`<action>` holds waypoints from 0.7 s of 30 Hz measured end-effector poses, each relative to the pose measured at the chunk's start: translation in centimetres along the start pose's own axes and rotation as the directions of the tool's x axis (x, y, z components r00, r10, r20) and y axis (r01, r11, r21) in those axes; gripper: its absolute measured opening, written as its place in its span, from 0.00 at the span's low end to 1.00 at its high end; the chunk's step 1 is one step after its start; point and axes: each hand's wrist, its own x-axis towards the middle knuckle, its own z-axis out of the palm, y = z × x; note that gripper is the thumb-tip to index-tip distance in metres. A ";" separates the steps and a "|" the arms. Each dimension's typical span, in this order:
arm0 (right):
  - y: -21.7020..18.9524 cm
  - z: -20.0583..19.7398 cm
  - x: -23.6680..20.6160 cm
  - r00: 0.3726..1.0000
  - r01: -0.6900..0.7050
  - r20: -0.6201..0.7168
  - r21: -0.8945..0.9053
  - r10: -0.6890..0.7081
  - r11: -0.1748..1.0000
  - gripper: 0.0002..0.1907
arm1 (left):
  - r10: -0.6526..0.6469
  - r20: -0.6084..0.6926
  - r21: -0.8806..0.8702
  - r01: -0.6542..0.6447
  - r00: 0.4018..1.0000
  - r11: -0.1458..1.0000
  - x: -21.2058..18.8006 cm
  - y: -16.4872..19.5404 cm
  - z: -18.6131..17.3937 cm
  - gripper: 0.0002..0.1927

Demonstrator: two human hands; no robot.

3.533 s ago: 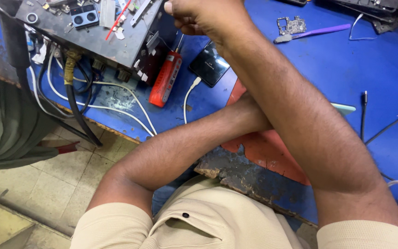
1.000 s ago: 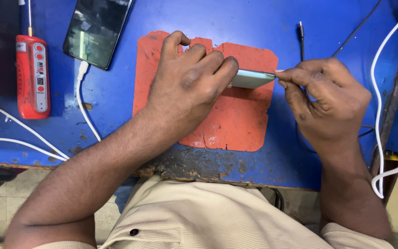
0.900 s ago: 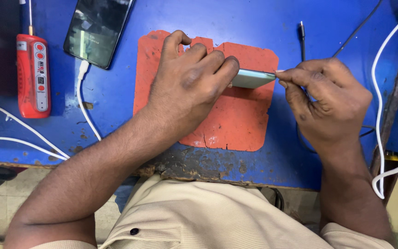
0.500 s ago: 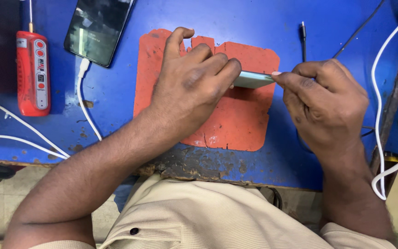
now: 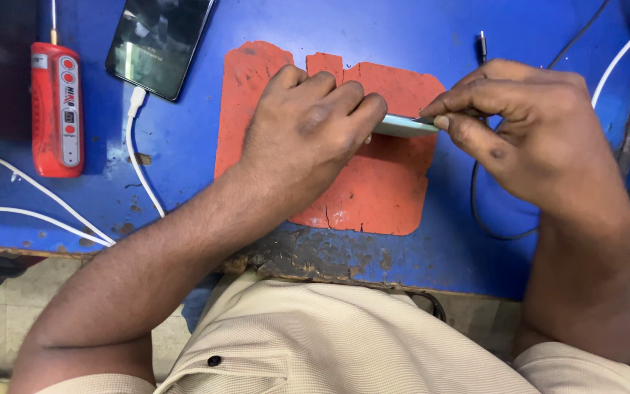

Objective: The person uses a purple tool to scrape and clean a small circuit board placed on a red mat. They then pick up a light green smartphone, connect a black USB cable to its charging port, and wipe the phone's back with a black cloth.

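I see the left hand (image 5: 308, 131) clenched over a pale green slim device (image 5: 402, 127), pressing it onto the orange mat (image 5: 373, 190) on the blue counter (image 5: 184, 182); only the device's right end shows past the knuckles. The right hand (image 5: 541, 138) pinches a thin tool, mostly hidden, with its tip touching that end. A dark phone (image 5: 158, 40) with a white cable (image 5: 140, 153) lies well to the left, and a red tool (image 5: 58, 108) further left.
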 end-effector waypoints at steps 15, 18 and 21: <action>0.3 1.0 -0.5 0.990 0.121 -0.084 0.041 -0.117 0.992 0.11 | -0.004 -0.020 0.000 0.004 1.000 1.000 0.1 0.1 0.1 0.09; 1.3 0.9 -0.4 1.000 0.003 -0.007 0.087 -0.002 0.996 0.10 | -0.002 -0.034 -0.016 0.002 0.999 1.000 0.2 0.0 0.1 0.11; 1.9 0.7 -0.1 0.998 -0.012 0.060 0.114 0.005 0.993 0.11 | -0.009 -0.043 -0.033 0.007 0.999 0.999 0.2 0.0 0.0 0.13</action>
